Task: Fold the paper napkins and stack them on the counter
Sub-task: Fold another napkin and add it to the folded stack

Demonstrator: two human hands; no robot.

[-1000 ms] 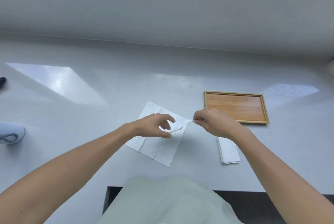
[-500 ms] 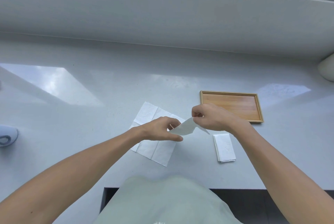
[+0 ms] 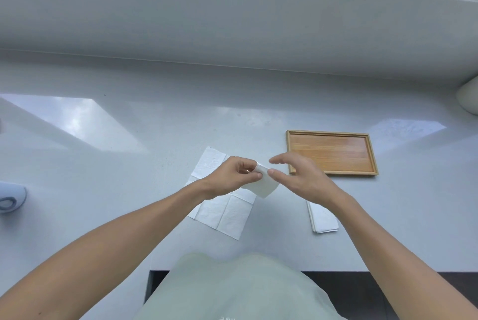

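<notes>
A white paper napkin (image 3: 266, 186) hangs doubled over, pinched at its top corner by my left hand (image 3: 232, 177) a little above the counter. My right hand (image 3: 297, 177) is just right of it, fingers spread, its thumb tip touching the napkin's upper edge without gripping. Beneath my left hand several unfolded napkins (image 3: 225, 212) lie flat on the white counter (image 3: 129, 177). A small stack of folded napkins (image 3: 323, 220) lies to the right, partly hidden by my right wrist.
A wooden tray (image 3: 372, 154) sits behind my right hand. A pale blue object with a handle (image 3: 10, 198) is at the left edge, and a white rounded object (image 3: 468, 97) at the far right. A raised sill runs along the back; the counter's front edge is near my body.
My right hand has let go of the napkin and opened. My left hand now holds the napkin's corners together, and the napkin hangs folded over.
</notes>
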